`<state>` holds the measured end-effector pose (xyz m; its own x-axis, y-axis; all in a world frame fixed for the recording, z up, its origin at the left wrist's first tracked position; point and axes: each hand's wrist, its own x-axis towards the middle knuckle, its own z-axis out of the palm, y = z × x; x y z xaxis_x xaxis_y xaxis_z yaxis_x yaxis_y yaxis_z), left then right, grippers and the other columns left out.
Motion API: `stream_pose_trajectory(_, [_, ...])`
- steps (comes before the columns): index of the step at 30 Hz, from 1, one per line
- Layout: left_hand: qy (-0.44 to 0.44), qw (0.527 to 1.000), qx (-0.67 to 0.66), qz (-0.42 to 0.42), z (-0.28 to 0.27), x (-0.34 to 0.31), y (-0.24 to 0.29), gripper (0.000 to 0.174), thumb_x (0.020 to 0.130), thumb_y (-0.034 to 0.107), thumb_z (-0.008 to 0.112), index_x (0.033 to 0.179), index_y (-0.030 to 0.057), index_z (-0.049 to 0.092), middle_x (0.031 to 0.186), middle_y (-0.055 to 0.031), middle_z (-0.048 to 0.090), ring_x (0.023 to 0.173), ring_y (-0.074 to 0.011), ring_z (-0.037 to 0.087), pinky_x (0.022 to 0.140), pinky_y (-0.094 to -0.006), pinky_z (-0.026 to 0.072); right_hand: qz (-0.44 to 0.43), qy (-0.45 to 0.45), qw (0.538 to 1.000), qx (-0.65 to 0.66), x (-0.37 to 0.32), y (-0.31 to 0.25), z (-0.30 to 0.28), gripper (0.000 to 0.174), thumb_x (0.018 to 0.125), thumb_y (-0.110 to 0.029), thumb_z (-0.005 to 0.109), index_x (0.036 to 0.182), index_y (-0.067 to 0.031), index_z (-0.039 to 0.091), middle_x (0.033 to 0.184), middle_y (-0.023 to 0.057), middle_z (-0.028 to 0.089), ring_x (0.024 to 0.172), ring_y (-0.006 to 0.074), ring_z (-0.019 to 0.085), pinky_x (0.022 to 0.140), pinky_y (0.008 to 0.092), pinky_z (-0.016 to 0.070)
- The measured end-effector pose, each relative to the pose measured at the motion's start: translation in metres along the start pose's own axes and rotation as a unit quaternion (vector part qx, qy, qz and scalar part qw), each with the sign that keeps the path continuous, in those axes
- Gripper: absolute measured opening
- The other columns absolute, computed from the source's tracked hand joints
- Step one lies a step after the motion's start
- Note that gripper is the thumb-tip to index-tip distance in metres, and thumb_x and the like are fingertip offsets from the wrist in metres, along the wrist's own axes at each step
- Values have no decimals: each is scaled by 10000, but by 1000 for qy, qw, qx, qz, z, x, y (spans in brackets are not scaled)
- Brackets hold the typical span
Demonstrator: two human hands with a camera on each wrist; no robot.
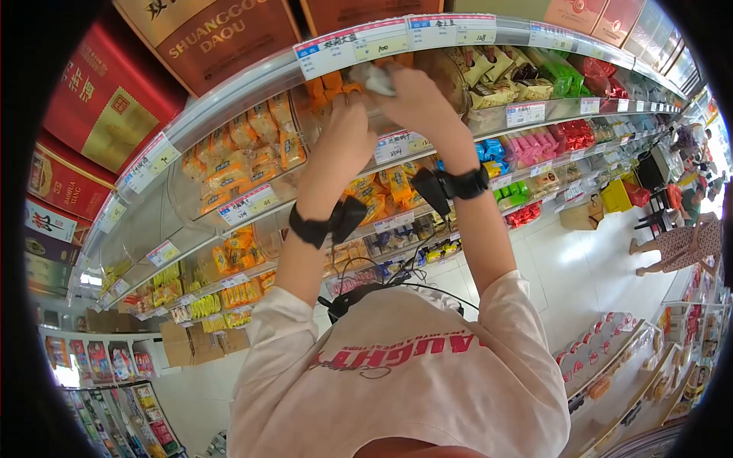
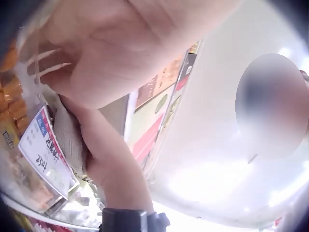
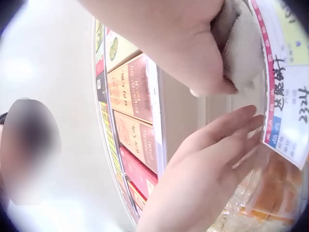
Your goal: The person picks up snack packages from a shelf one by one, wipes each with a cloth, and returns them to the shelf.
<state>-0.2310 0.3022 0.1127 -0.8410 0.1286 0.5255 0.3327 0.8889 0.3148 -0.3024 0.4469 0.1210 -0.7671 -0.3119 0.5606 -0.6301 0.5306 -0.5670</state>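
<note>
My right hand grips a grey-white cloth inside the front of a clear shelf bin holding orange packets. The cloth lies bunched under the curled fingers, against the bin's front beside a price label. My left hand is just left of it at the same bin; in the right wrist view, its fingers extend loosely to the clear plastic by the label. In the left wrist view the cloth hangs behind the label. Some fingertips are hidden.
Bins of orange packets are on the left, and colourful wrapped sweets on the right. Red gift boxes stand above. Lower shelves run beneath my arms. A person in a patterned dress stands in the aisle at right.
</note>
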Motion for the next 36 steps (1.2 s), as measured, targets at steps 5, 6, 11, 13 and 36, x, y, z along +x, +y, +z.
stream_pose_trajectory(5, [-143, 979, -9, -146, 4, 24, -4, 429, 819, 98, 548, 1183, -125, 595, 1181, -404, 541, 1139, -536, 545, 1011, -521, 458, 68, -165, 984, 17, 7, 18, 16, 351, 767, -243, 592, 957, 39, 679, 959, 294, 685, 949, 451, 667, 851, 498, 534])
stream_pose_trajectory(6, [-146, 977, 1, -156, 9, 24, -11, 454, 827, 158, 555, 1187, -113, 607, 1240, -393, 540, 1158, -540, 543, 1020, -505, 461, 61, -181, 981, 13, 7, 19, 18, 375, 835, -278, 584, 1010, 48, 646, 967, 286, 682, 972, 436, 660, 830, 467, 512])
stream_pose_trajectory(11, [-134, 978, 29, -160, 12, 19, -20, 402, 825, 144, 540, 1148, -83, 620, 1221, -354, 589, 1114, -494, 585, 940, -503, 496, 75, -232, 969, 40, 7, 19, 19, 369, 845, -287, 576, 997, 40, 657, 982, 278, 686, 952, 430, 661, 816, 463, 511])
stream_pose_trajectory(13, [-98, 984, 2, -151, 9, 20, -13, 352, 814, 121, 541, 1097, -70, 625, 1138, -334, 624, 1092, -468, 600, 902, -511, 494, 67, -231, 969, 50, 9, 23, 20, 360, 851, -287, 572, 1003, 28, 658, 976, 273, 686, 941, 425, 663, 809, 463, 511])
stream_pose_trajectory(36, [-51, 983, -139, -112, 7, 16, -20, 403, 862, 83, 616, 1251, -19, 595, 1102, -201, 696, 1040, -336, 672, 884, -403, 533, 91, -191, 969, 130, 7, 7, 1, 406, 871, -340, 620, 992, 45, 667, 938, 292, 679, 943, 456, 653, 840, 479, 514])
